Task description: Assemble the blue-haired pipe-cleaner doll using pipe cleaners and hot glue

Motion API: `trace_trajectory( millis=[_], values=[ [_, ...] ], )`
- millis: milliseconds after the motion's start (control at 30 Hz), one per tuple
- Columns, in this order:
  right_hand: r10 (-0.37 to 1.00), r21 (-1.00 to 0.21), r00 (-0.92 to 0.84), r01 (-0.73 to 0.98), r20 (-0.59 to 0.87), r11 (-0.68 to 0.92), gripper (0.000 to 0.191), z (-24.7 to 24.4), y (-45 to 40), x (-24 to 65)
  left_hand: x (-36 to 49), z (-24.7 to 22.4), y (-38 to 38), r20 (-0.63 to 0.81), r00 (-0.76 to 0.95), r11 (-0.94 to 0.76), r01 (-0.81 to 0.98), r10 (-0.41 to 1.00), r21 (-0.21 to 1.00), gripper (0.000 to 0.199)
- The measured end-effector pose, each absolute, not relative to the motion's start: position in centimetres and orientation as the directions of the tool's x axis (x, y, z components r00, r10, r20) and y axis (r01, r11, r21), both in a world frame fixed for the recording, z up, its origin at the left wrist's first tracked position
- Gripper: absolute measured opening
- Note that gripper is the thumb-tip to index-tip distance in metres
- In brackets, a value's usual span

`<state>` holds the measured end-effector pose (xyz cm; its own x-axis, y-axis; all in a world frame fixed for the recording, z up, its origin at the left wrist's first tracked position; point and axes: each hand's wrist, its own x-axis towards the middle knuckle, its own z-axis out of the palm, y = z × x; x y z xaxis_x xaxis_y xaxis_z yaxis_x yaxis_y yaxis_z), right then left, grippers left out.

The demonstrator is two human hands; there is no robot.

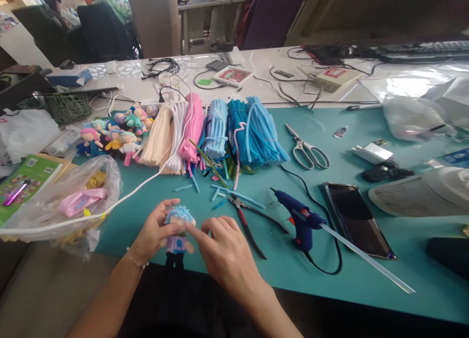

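Note:
A small doll (176,242) with blue pipe-cleaner hair, a lilac top and dark trousers is held upright at the table's near edge. My left hand (156,230) grips its head from the left, thumb across the front and fingers behind. The index finger of my right hand (223,245) touches the right side of the head, while its other fingers curl in; whether they hold anything is hidden. Just beyond lie red-handled cutting pliers (247,225), partly spread, and short blue pipe-cleaner pieces (240,196). A dark blue glue gun (302,221) with a clear stick rests to the right.
Bundles of pipe cleaners (216,128) lie across the middle, with several finished dolls (117,133) left of them. Scissors (308,150), a phone (357,220) and a white tub (421,191) are right. A white cable (146,185) crosses a plastic bag (84,196) at left.

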<state>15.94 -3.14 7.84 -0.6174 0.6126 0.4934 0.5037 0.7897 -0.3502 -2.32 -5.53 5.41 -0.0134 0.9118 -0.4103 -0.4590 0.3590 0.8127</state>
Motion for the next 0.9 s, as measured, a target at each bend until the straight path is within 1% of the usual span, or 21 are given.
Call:
trace_trajectory(
  millis=[100, 267, 500, 567, 633, 767, 833, 900],
  values=[
    [0.596, -0.332, -0.631, 0.496, 0.497, 0.802, 0.033, 7.7, -3.0, 16.0, -2.4, 5.6, -5.6, -0.407, 0.005, 0.366, -0.445, 0.914, 0.818, 0.059],
    [0.594, -0.336, -0.627, 0.491, 0.504, 0.804, 0.033, 7.6, -3.0, 16.0, -2.5, 5.7, -5.7, -0.403, 0.022, 0.370, -0.442, 0.915, 0.817, 0.062],
    [0.601, -0.406, -0.607, 0.443, 0.520, 0.799, 0.034, 7.7, -2.7, 16.1, -2.8, 5.0, -5.8, -0.368, 0.067, 0.354, -0.475, 0.927, 0.806, 0.066],
    [0.602, -0.446, -0.596, 0.406, 0.532, 0.797, 0.034, 7.7, -2.7, 16.2, -2.8, 5.0, -5.7, -0.369, 0.076, 0.357, -0.486, 0.926, 0.798, 0.066],
    [0.623, -0.520, -0.559, 0.356, 0.547, 0.776, 0.033, 7.7, -2.7, 16.5, -2.7, 5.0, -5.6, -0.382, 0.066, 0.363, -0.494, 0.922, 0.790, 0.065],
    [0.740, -0.677, -0.386, 0.312, 0.551, 0.666, 0.027, 7.7, -2.7, 17.4, -2.7, 4.8, -5.4, -0.403, 0.044, 0.364, -0.527, 0.914, 0.768, 0.062],
    [0.776, -0.707, -0.320, 0.324, 0.543, 0.629, 0.024, 7.6, -2.7, 17.8, -2.8, 4.5, -5.2, -0.391, 0.034, 0.340, -0.564, 0.920, 0.752, 0.058],
    [0.790, -0.709, -0.298, 0.349, 0.536, 0.613, 0.021, 7.3, -2.7, 18.0, -2.8, 4.4, -5.0, -0.378, 0.007, 0.308, -0.593, 0.926, 0.744, 0.055]
  ],
)
